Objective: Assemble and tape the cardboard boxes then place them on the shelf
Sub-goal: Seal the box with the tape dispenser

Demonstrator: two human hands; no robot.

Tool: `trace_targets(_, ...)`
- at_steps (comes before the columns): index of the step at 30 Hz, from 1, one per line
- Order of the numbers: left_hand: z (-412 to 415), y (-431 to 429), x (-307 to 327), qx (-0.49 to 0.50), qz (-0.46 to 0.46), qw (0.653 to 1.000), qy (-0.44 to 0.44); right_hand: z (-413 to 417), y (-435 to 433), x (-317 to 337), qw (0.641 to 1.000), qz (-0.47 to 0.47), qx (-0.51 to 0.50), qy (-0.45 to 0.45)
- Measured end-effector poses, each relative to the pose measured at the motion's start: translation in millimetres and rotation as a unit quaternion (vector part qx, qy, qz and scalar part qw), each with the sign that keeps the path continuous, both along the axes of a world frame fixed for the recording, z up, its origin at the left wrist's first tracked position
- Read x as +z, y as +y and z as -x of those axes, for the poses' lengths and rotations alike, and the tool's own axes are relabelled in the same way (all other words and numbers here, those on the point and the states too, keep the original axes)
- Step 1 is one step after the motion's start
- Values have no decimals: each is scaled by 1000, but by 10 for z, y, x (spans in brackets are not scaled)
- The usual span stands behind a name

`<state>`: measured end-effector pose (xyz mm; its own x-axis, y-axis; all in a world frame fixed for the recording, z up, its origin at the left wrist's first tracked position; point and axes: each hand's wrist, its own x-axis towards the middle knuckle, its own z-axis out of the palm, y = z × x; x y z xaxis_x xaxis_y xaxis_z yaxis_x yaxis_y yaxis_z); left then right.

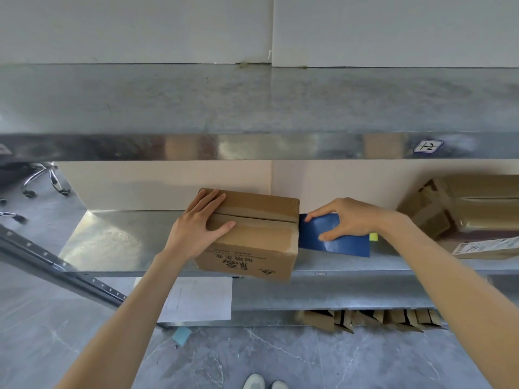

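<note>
Resting on the middle tier of the grey sheet-metal shelf [112, 240], the taped brown cardboard box [258, 234] sits with its printed front face at, or a little past, the front lip and its back well short of the wall. The left grip [196, 220] lies over the box's top left edge with fingers out nearly straight across the taped seam and thumb flat on the near flap; it presses rather than clasps. The right grip [345, 220] is curled onto a glossy dark blue sheet [348, 245] that lies just beside the box's right side, with forefinger and thumb pinching its left part.

Judging by its small size and the one flat hand steadying it, the box is probably light and empty. The walls look stiff enough to push on, though the top flaps could dent near the seam. Cardboard should slide easily on smooth metal, so a push low on the front face or at the corners would suit it best. The blue sheet looks thin, slick and bendable, and it may catch under the box.

Further right on the same tier stand larger tape-wrapped brown cartons [463, 206].
</note>
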<state>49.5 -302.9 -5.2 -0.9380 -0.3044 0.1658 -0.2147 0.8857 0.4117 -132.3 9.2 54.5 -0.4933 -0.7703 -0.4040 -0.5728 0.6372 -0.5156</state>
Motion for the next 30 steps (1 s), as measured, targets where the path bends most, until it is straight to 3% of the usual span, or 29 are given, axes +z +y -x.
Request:
trace_targets(3,-6,7,2,5,-2,1000,-2,-31,-40,-227,998,-34,-18,47)
trace_targets(7,-28,45,-56,44,-4,999,14,-25,9,-542,987,1,-125,99)
trace_targets(11,-52,77,-99,86,-7,996,25,-6,-8,-828,980,19,-171,96)
trace_targets(30,-52,69,-84,85,-64,994,30,-197,-223,-1385,945,101,-308,41)
